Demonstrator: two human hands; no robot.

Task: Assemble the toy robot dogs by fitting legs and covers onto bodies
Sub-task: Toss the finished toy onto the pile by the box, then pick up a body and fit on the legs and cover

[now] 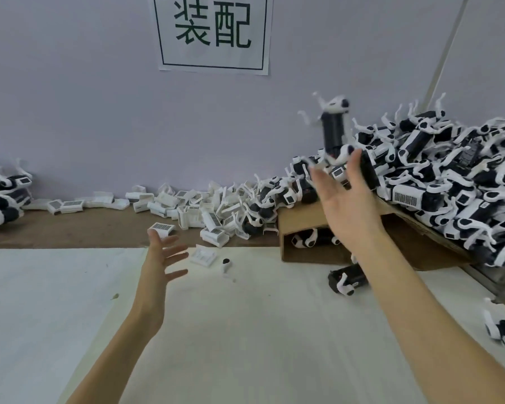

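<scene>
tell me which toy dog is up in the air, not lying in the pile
The blurred toy dog above the right hand, standing on end against the wall; the rest lie heaped on the cardboard or the table.

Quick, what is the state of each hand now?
Left hand: open, fingers spread, holds nothing.
Right hand: open; toy dog just above its fingertips.

Airborne toy dog motion-blurred above right hand (contact unclear), right hand's fingertips smeared too, pile of dogs cropped at right edge, dogs under cardboard box mostly hidden
</scene>
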